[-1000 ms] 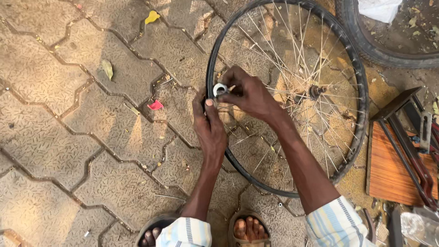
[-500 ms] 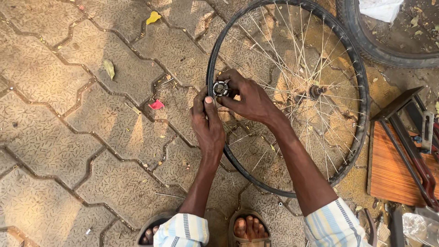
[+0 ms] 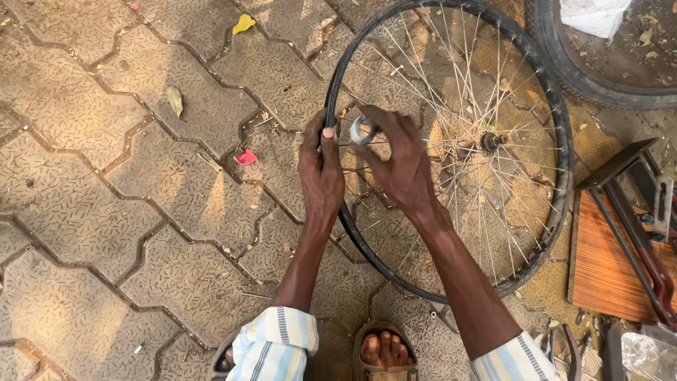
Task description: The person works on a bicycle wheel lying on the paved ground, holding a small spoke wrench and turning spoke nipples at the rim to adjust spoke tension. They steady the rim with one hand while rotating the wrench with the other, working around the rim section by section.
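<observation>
A spoked bicycle wheel (image 3: 543, 85) with a black rim stands on the paving in front of me, its hub (image 3: 486, 143) at the middle. My left hand (image 3: 321, 173) grips the near left side of the rim, thumb up. My right hand (image 3: 398, 159) reaches through the spokes just inside the rim and pinches a small round metal tool (image 3: 361, 130) against a spoke there. Both hands are close together, almost touching. My sandalled feet (image 3: 384, 349) show at the bottom edge.
Interlocking paving stones (image 3: 106, 212) cover the ground, with dry leaves (image 3: 174, 100) and a red scrap (image 3: 246, 157). A black tyre (image 3: 599, 77) lies at the top right. A wooden stool with a metal frame (image 3: 620, 247) and tools sit at the right.
Both hands have stayed at the same spot on the rim. The right hand's fingers have turned the small metal tool slightly, and the view has shifted a little.
</observation>
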